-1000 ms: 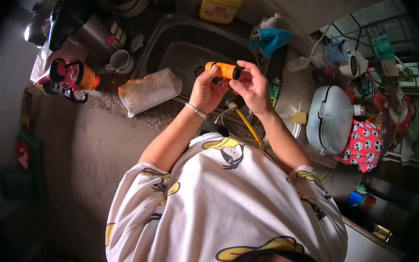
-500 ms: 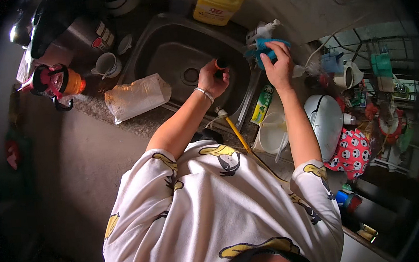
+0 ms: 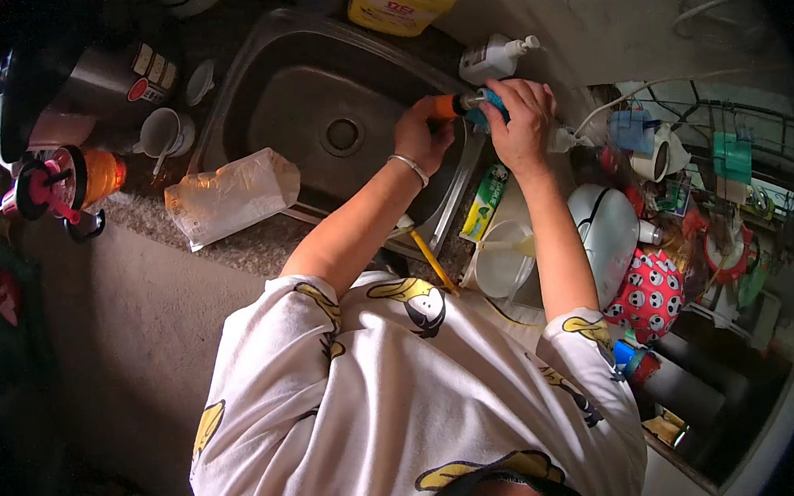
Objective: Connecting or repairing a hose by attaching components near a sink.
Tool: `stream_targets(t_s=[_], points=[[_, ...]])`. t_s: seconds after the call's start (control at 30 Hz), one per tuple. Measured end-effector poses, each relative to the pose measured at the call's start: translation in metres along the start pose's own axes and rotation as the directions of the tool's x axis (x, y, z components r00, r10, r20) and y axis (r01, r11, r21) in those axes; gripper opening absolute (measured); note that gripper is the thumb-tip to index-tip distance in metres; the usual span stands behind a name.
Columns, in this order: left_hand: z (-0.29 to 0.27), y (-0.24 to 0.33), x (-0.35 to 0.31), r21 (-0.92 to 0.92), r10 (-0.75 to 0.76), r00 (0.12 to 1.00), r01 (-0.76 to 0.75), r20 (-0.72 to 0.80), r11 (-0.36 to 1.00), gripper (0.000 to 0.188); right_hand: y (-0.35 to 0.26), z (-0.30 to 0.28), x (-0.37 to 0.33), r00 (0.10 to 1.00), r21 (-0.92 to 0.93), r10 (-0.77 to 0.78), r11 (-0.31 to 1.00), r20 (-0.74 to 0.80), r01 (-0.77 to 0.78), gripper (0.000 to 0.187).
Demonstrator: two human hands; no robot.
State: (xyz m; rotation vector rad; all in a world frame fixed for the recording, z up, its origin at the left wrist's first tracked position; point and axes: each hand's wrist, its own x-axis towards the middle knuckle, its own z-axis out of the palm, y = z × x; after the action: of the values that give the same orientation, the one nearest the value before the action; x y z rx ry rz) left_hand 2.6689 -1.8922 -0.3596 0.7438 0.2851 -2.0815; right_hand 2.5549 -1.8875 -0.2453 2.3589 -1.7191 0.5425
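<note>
Over the right side of the metal sink (image 3: pixel 259 91), my left hand (image 3: pixel 423 137) is closed around an orange handle (image 3: pixel 446 106) with a dark collar and a shiny tip. What kind of tool it belongs to I cannot make out. My right hand (image 3: pixel 522 126) grips a blue object (image 3: pixel 494 102), perhaps a cloth or scrubber, right at the shiny end of that handle. Its fingers hide much of the blue object. Just beyond my right hand is a white pump bottle (image 3: pixel 492 58). An open clear plastic bag (image 3: pixel 234 195) lies across the sink's near left edge.
A yellow jug (image 3: pixel 406 3) stands behind the sink. At left are a white mug (image 3: pixel 164 134) and an orange-and-pink bottle (image 3: pixel 93 174). Toward the right sit a green-and-yellow box (image 3: pixel 485 202), a white tub (image 3: pixel 503 263), a white lidded container (image 3: pixel 601 232) and a wire rack (image 3: pixel 683 95).
My right hand has drawn the blue object away from the pump bottle toward the left. My left hand has moved right with the orange handle, and the two now meet. The view has shifted slightly.
</note>
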Motion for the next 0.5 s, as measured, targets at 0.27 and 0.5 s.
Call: stream_targets(t_s=[0.27,0.5], points=[[0.010,-0.006,-0.007,-0.188,-0.028,0.999,0.033,0.032,0.982,0.023,0.001,0.001,0.000,1.000,-0.006,-0.009,1.000,-0.009,0.009,0.025],[0.012,-0.007,-0.014,-0.111,0.017,0.998,-0.011,0.054,0.994,0.021,0.001,-0.001,0.000,0.999,0.002,-0.030,1.000,-0.013,0.030,0.025]])
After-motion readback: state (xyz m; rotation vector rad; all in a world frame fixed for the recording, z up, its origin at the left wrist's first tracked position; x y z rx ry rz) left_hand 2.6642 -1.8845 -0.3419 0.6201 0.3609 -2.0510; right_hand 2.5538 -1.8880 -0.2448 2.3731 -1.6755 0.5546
